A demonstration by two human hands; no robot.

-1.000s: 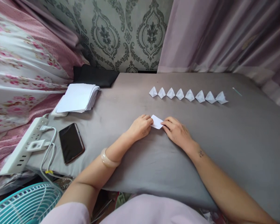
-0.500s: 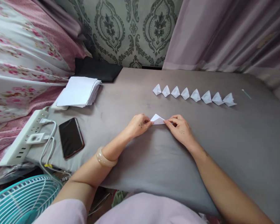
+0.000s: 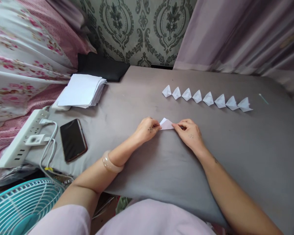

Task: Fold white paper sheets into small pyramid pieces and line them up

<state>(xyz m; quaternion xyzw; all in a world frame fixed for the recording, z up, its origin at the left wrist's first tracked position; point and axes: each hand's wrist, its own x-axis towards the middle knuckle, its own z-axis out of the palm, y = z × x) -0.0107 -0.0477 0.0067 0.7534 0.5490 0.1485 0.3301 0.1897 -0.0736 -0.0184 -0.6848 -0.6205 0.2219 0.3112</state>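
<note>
Between my two hands is a small folded piece of white paper [image 3: 166, 124], roughly triangular with its point away from me. My left hand [image 3: 148, 129] pinches its left corner between thumb and fingers. The right corner is pinched by my right hand [image 3: 189, 133], whose fingers are curled. Behind the hands, a slanting row of several folded white paper boats [image 3: 197, 97] stands on the grey cloth surface [image 3: 127, 101].
At the left lie a stack of white paper [image 3: 80, 89], a black phone [image 3: 73, 140] and a white power strip [image 3: 26, 137] with cables. A black folder-like item [image 3: 100, 67] lies behind the stack. A turquoise fan [image 3: 26, 205] stands at the lower left, a thin stick [image 3: 264, 99] far right.
The camera view has shifted slightly. Both hands still pinch the folded paper's corners; its front flap looks slightly changed, with more of the back layer showing at upper left.
</note>
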